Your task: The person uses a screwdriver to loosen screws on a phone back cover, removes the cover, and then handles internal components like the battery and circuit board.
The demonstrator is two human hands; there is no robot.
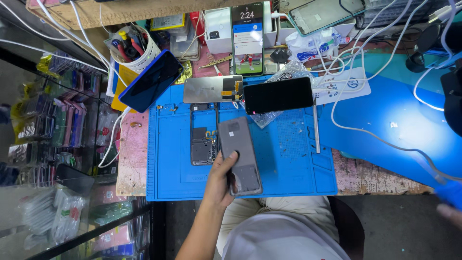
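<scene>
My left hand (219, 180) grips a grey phone panel (239, 154) by its lower left edge, thumb on its face, and holds it tilted over the blue work mat (288, 163). Just left of it an opened phone frame (202, 139) lies on the mat with its insides showing. Above lie a grey display back with an orange flex (211, 89) and a black screen (278, 95). My right hand (450, 213) shows only as a blurred bit at the right edge, beside a blurred blue object (450, 192); its grip is unclear.
A dark blue phone (151, 80) leans against a white cup of tools (132, 48). A lit phone (247, 38) stands at the back. A thin metal tool (316, 127) lies on the mat's right side. White cables (365, 135) cross the bench. A glass showcase (57, 144) is at left.
</scene>
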